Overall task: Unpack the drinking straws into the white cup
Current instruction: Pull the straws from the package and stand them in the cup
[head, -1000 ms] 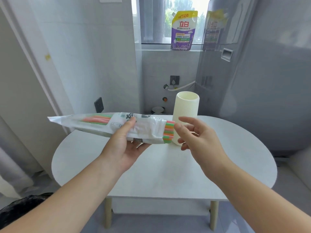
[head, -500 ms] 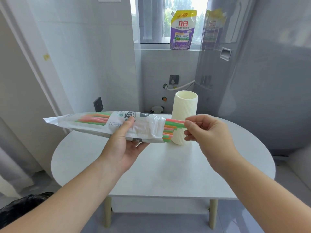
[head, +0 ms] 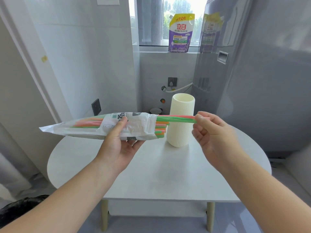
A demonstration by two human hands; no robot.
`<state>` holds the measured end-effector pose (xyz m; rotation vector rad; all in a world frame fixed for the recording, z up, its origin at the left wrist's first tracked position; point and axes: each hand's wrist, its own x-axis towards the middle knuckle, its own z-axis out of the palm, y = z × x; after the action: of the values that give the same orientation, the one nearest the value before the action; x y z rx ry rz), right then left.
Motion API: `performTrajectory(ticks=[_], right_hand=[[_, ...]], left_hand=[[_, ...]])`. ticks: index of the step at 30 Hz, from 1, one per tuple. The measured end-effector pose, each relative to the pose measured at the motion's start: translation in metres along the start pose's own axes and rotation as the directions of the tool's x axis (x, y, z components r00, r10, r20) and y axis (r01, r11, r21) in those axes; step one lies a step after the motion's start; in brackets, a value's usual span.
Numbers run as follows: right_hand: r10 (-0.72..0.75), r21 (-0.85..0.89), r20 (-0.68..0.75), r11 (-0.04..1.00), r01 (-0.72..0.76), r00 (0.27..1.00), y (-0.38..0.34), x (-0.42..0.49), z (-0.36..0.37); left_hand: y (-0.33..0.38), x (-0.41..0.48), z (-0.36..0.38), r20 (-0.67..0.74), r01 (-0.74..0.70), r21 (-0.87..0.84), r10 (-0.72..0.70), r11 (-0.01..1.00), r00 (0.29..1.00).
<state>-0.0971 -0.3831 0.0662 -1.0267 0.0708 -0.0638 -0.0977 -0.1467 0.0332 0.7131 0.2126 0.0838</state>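
1. Left hand [head: 117, 145] grips the straw packet [head: 101, 126] near its middle, thumb on top; packet held roughly level above the table [head: 151, 174], open end facing right.
2. Right hand [head: 213, 135] pinches a few straws [head: 178, 118], pink and green, drawn partway out of the open end.
3. Other straw ends, orange, pink and green, protrude only slightly from the packet.
4. White cup [head: 181, 130], ribbed, stands upright on the table behind the drawn straws.
5. Detergent pouch [head: 180, 33] on the windowsill.

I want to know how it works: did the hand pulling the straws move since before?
Yes. The right hand moved rightward, from left of the white cup to its right.
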Motion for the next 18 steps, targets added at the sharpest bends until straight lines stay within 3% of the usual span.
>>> performTrajectory(ticks=[2,4,9,14,18], right_hand=[[0.089,0.166,0.039,0.982,-0.094,0.995,0.004,-0.004,0.006],[0.132,0.200,0.062,0.969,-0.142,0.989,0.013,-0.009,0.015],[0.074,0.035,-0.013,0.997,-0.073,0.997,0.025,-0.008,0.035],[-0.131,-0.197,-0.088,0.974,0.111,0.987,0.015,0.005,0.037],[-0.201,-0.229,-0.081,0.957,0.178,0.976,-0.007,0.014,0.031]], left_hand=[[-0.003,-0.001,0.002,0.007,0.014,-0.015,-0.013,1.000,1.000],[-0.008,-0.001,0.006,0.015,0.026,-0.017,-0.026,1.000,1.000],[-0.014,-0.003,0.015,0.028,0.044,-0.036,-0.043,0.998,0.999],[-0.011,0.001,0.011,-0.021,0.047,-0.076,-0.048,0.996,0.999],[-0.006,0.006,0.005,-0.061,0.029,-0.101,-0.035,0.994,0.998]])
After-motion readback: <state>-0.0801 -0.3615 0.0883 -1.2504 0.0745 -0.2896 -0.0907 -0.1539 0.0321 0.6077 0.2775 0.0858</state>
